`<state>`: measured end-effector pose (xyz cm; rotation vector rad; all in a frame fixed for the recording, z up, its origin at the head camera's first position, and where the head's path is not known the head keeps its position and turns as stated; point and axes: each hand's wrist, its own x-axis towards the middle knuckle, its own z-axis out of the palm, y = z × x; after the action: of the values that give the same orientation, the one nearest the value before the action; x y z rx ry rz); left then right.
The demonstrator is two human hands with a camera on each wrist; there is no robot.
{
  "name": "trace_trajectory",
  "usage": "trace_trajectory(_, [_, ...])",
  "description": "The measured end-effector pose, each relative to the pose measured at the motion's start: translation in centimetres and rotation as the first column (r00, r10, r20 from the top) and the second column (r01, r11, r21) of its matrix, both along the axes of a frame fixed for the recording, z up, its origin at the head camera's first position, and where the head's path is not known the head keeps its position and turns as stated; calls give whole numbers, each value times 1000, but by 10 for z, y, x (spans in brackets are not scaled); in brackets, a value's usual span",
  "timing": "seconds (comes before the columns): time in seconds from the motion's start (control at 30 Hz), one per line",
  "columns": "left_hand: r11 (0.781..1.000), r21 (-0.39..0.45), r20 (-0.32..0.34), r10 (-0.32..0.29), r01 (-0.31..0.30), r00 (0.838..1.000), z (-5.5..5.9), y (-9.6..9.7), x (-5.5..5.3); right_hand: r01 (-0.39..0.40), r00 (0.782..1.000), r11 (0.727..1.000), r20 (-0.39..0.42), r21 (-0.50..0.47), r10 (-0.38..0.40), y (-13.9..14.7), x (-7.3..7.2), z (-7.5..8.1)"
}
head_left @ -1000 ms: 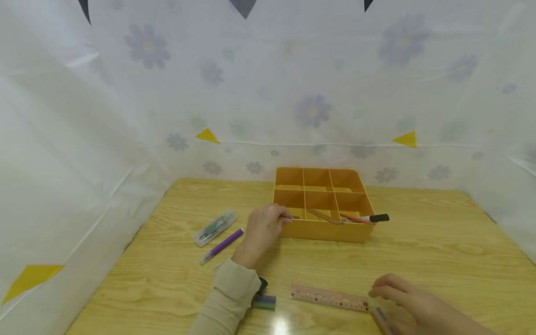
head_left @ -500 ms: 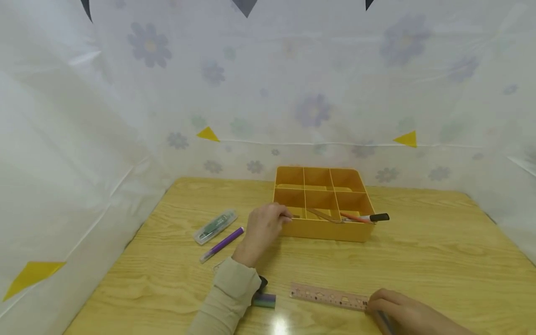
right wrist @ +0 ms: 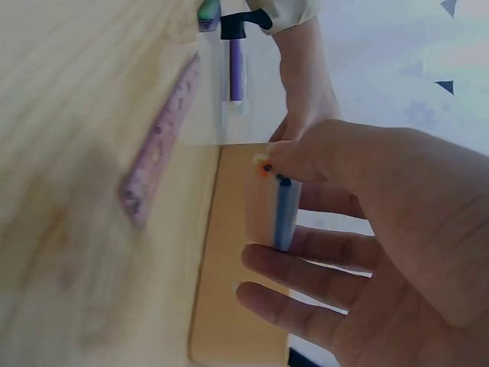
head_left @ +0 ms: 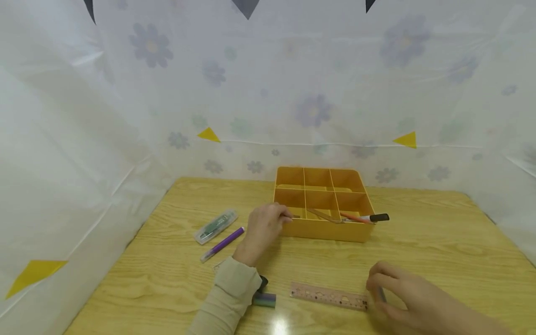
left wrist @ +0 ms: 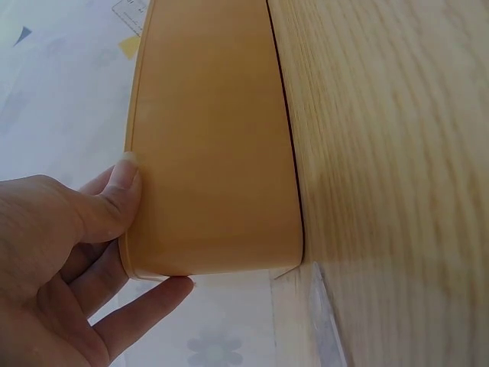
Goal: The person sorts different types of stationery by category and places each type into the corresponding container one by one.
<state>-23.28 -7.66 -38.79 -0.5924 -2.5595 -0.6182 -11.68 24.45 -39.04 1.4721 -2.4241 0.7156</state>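
Observation:
My left hand (head_left: 263, 228) grips the front left corner of an orange six-compartment box (head_left: 326, 231). In the left wrist view its thumb lies against the outer wall near the rim, while the other fingers go behind and under the corner. My right hand (head_left: 404, 291) pinches a small pale rectangular block with a blue stripe (right wrist: 284, 210) between thumb and fingers; what kind of thing it is I cannot tell. Left of that hand, a pink ruler (head_left: 328, 296) lies flat on the table. In the right wrist view the held block overlaps the box.
A black-capped marker (head_left: 378, 217), an orange stick (head_left: 353, 217) and a brown strip (head_left: 324, 216) lean in the box's front compartments. On the left lie a clear case with a green item (head_left: 215, 227) and a purple marker (head_left: 223, 244). A blue-green cylinder (head_left: 264, 300) lies beside the left sleeve.
My right hand first closed on the pale block beside the ruler's right end, then lifted it slightly away from the ruler. The left hand stays on the box.

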Motion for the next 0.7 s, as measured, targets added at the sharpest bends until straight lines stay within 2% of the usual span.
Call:
trace_trajectory(0.33, [1000,-8,12,5,-5,1000,0,0,0,99,992,995,-84,-2,-99,-31,-18,37])
trace_trajectory(0.57, [1000,-12,8,8,-8,1000,1,0,0,46,995,999,-83,-27,-48,-49,-29,49])
trace_trajectory(0.7, [1000,-16,10,12,-11,1000,1,-1,-1,68,994,997,-85,-18,-70,-60,-37,56])
